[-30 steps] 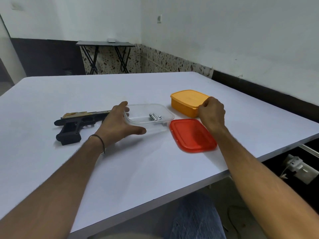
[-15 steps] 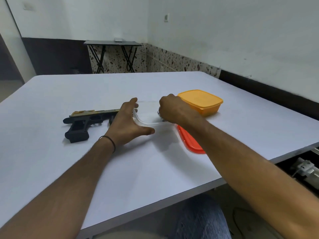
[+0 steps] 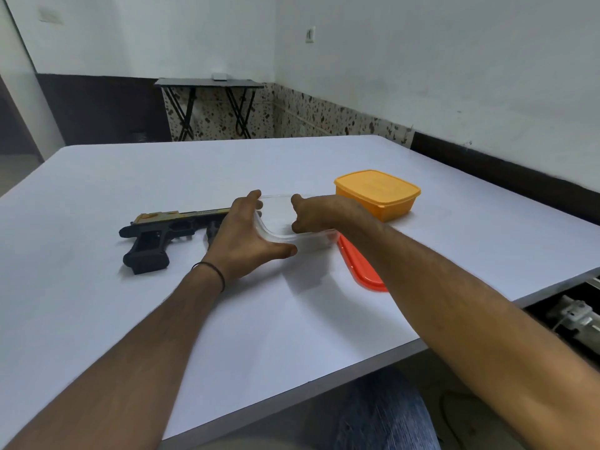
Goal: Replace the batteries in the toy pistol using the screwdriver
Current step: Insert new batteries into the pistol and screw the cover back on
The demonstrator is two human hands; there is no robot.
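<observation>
Pistol (image 3: 175,232) lies on its side on the table (image 3: 292,336), left of the tub (image 3: 311,242), its muzzle end hidden behind the left hand (image 3: 243,241). That hand's grip is spread apart, thumb on the tub's near wall and fingers along its left side, bracing it rather than clamping it. The right hand (image 3: 313,212) dips into the tub with its fingers curled down. I cannot tell whether its grip has closed on anything, because the hand hides the tub's floor.

Likely risks:
- The light tub could slide or tip toward the lid (image 3: 360,267) if the right hand drags.
- A cell pinched blind could slip and roll off the table.
- The left wrist could nudge the pistol.

No screwdriver shows; it may be in the closed box (image 3: 376,193).
</observation>
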